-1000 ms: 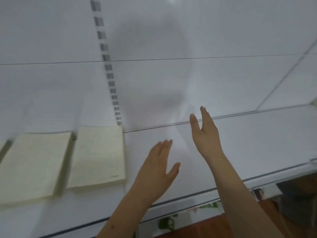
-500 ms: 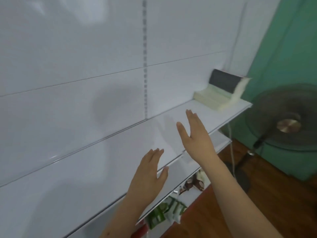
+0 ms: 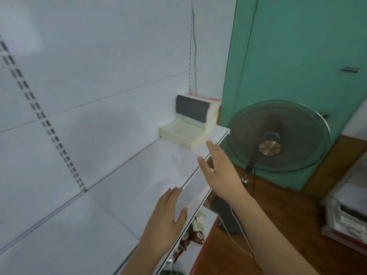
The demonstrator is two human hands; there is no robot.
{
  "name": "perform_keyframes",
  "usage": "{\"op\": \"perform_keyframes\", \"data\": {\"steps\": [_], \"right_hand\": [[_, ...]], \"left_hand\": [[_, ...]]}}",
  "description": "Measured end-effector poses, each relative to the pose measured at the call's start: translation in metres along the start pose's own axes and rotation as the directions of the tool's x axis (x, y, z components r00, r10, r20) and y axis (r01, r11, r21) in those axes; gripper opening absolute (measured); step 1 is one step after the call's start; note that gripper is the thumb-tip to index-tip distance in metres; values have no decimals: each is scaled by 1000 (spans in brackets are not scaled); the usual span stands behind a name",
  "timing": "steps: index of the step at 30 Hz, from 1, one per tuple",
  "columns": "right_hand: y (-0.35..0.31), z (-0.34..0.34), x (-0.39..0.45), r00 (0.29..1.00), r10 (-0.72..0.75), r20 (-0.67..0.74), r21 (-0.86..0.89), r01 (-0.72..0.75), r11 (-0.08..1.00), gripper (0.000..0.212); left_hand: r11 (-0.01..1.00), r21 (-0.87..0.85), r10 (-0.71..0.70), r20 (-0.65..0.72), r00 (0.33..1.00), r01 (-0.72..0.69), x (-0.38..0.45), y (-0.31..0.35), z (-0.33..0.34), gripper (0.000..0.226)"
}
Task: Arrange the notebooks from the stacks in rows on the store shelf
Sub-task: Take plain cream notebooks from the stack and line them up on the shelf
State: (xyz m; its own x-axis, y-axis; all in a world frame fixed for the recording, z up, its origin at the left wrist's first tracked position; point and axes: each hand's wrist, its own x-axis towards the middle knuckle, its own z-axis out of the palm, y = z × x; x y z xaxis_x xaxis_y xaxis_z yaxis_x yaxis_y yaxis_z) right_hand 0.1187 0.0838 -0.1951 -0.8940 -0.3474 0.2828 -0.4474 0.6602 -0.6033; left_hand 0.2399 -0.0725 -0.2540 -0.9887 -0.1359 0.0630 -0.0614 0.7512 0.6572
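While both hands are hovering over the white shelf, neither is holding anything. The left hand, low in the centre of the frame, is spreading straight, relaxed fingers above the shelf's front edge. The right hand, a little higher and to the right, is reaching with its fingers stretched out flat toward the notebook stacks, near them but not touching.

Those stacks are sitting at the far end of the shelf, in the upper centre of the frame, against the white back panel: a low pale stack in front and a taller one with dark spines just behind it, topped by a red-edged cover.

Slotted upright strips are running down the back panel at the left. Filling the upper right is a green wall, with a standing fan in front of it on the wooden floor. Blurred packets are showing on a lower shelf beneath the left hand, and papers and boxes are lying piled at the right edge.
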Motion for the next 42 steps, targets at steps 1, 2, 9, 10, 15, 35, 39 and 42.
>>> {"op": "perform_keyframes", "data": {"steps": [1, 2, 9, 10, 15, 35, 39, 42], "right_hand": [[5, 3, 15, 1000, 0, 5, -13, 0, 1000, 70], [9, 5, 31, 1000, 1, 13, -28, 0, 1000, 71], [27, 30, 140, 994, -25, 105, -139, 39, 990, 69], [34, 37, 151, 992, -20, 124, -164, 41, 986, 70], [76, 77, 194, 968, 24, 249, -267, 44, 963, 74], [109, 114, 209, 936, -327, -131, 46, 336, 941, 36], [98, 111, 185, 851, -505, -145, 65, 518, 853, 15], [111, 105, 209, 884, -455, -103, 153, 466, 871, 37]], "left_hand": [[1000, 1, -3, 6, 1000, 3, 17, -2, 2, 58], [1000, 1, -7, 12, 1000, 7, 35, -4, 4, 59], [1000, 16, -10, 30, 999, 10, 131, -21, 1, 60], [1000, 12, -14, 32, 999, 13, 142, -23, 1, 60], [999, -16, -45, 28, 999, 45, 179, -33, 9, 57], [151, -966, -553, 93, 828, 210, 295, -21, 17, 36], [83, -995, -647, -18, 762, 47, 301, -28, 8, 33], [47, -998, -687, -54, 725, -30, 289, -38, -1, 34]]}}
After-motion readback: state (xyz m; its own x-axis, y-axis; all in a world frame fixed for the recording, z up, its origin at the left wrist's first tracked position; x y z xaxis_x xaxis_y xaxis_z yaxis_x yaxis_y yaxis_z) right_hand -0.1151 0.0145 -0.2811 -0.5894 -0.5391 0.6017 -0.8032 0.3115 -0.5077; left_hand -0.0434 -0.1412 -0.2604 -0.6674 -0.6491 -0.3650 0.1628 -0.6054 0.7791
